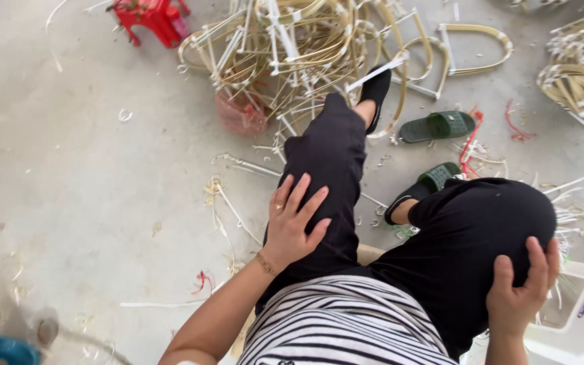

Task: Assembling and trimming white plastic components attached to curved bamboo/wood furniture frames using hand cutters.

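Head view looks down on a seated person whose left hand (294, 223) lies open and flat, fingers spread, on the left thigh of black trousers (332, 169); the right hand (523, 287) is cupped over the bent right knee, fingers curled round it but clasping no object; both seem to rest there as props for the body's weight. That left leg stretches far forward, its black-socked foot (376, 88) poking into a heap of bent cane frames (285, 47), which lies at the far middle, within reach of the seat; a second heap (579, 74) sits at far right. Two green slippers (438, 126) lie off the feet, just right of the outstretched leg. A striped shirt (346, 321) fills the near edge; a white plastic stool (579, 307) stands at near right, touching the knee's side. Cane offcuts (227, 203) litter the concrete floor (68, 169); a red stool (153, 19) stands far left.
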